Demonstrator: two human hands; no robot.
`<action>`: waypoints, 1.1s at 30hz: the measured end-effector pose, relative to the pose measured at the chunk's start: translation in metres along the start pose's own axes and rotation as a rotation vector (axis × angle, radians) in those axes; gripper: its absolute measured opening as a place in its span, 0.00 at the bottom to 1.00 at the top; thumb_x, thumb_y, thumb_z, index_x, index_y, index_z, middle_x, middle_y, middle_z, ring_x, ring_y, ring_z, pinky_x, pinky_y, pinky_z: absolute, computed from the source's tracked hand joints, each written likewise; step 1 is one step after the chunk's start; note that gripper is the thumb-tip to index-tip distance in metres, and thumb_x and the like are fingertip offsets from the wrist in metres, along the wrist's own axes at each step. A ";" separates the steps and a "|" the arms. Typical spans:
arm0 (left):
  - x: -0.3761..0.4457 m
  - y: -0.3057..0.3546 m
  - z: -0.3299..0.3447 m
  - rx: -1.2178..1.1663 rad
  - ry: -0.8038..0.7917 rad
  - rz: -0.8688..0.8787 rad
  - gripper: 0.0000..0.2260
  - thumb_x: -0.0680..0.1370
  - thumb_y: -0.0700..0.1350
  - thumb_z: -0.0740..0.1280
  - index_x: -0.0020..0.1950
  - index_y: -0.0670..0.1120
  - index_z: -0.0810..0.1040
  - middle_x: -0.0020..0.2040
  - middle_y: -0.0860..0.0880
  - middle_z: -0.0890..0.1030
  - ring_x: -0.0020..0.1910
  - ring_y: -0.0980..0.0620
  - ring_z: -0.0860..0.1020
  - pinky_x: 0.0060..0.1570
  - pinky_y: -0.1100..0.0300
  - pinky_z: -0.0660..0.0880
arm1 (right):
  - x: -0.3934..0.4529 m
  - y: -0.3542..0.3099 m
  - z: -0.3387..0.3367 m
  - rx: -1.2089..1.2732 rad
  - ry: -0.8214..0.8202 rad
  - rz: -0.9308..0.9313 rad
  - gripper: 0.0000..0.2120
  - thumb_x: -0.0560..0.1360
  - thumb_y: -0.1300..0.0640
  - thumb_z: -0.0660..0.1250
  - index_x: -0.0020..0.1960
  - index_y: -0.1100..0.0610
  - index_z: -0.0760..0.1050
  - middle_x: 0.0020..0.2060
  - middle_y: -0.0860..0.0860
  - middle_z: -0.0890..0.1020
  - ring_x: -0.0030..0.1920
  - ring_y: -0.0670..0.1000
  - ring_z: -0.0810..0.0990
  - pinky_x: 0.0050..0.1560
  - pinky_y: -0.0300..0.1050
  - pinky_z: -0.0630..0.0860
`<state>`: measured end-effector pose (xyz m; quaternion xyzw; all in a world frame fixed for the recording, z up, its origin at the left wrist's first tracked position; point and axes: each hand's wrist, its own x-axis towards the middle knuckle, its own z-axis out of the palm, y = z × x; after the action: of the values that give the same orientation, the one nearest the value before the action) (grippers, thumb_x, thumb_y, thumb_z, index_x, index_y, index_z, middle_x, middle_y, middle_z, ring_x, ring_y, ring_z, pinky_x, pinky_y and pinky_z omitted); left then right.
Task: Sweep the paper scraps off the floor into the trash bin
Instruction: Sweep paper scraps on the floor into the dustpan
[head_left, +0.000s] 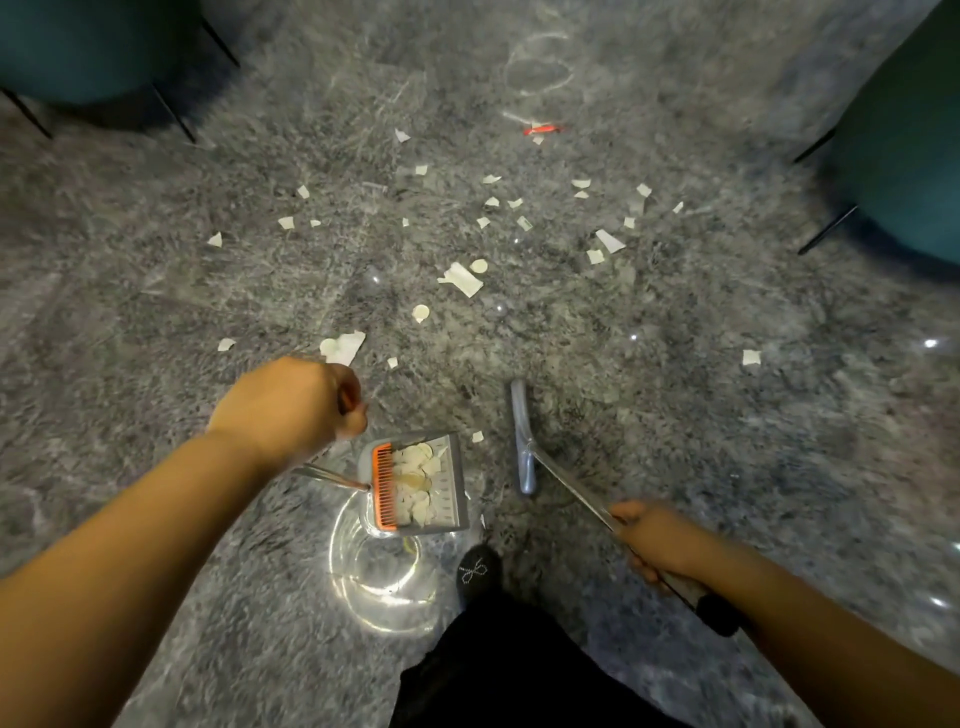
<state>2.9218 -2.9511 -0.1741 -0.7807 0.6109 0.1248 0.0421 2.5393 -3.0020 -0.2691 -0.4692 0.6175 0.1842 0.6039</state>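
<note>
Left hand (291, 405) is fisted round the top of the dustpan's thin handle; dustpan (415, 483) hangs tilted over the clear trash bin (379, 577), loaded with paper scraps (415, 480) behind its orange comb. Scraps are featherlight and will likely slide or flutter, so tip slowly, low over the rim. Many more scraps lie spread on the grey floor (156, 312) ahead. Right hand (660, 540) grips the broom (524, 441) mid-shaft; its head rests on the floor. Looks light and stiff.

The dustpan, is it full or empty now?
Partly full: white paper scraps lie in the dustpan, held above the clear trash bin.
</note>
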 end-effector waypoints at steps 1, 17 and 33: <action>-0.008 -0.001 0.001 0.006 -0.010 -0.010 0.05 0.73 0.56 0.69 0.43 0.56 0.80 0.33 0.54 0.75 0.34 0.51 0.72 0.32 0.61 0.66 | 0.001 0.007 0.002 -0.017 0.001 0.011 0.16 0.82 0.63 0.55 0.68 0.56 0.70 0.28 0.54 0.73 0.21 0.49 0.69 0.24 0.40 0.68; -0.055 0.002 0.032 -0.121 0.035 -0.178 0.07 0.73 0.56 0.69 0.46 0.54 0.81 0.43 0.46 0.83 0.44 0.41 0.80 0.38 0.58 0.69 | -0.011 0.032 0.127 0.154 -0.036 0.064 0.17 0.82 0.64 0.51 0.65 0.50 0.68 0.31 0.56 0.72 0.22 0.48 0.68 0.24 0.40 0.66; -0.056 -0.063 0.011 -0.191 0.060 -0.261 0.07 0.73 0.56 0.70 0.45 0.54 0.80 0.36 0.51 0.77 0.40 0.44 0.78 0.38 0.58 0.70 | -0.016 -0.023 0.109 0.189 0.141 -0.056 0.18 0.81 0.63 0.57 0.71 0.57 0.67 0.33 0.54 0.72 0.26 0.49 0.70 0.20 0.38 0.65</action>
<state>2.9684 -2.8802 -0.1764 -0.8572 0.4907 0.1524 -0.0350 2.6167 -2.9211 -0.2684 -0.4389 0.6596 0.0748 0.6056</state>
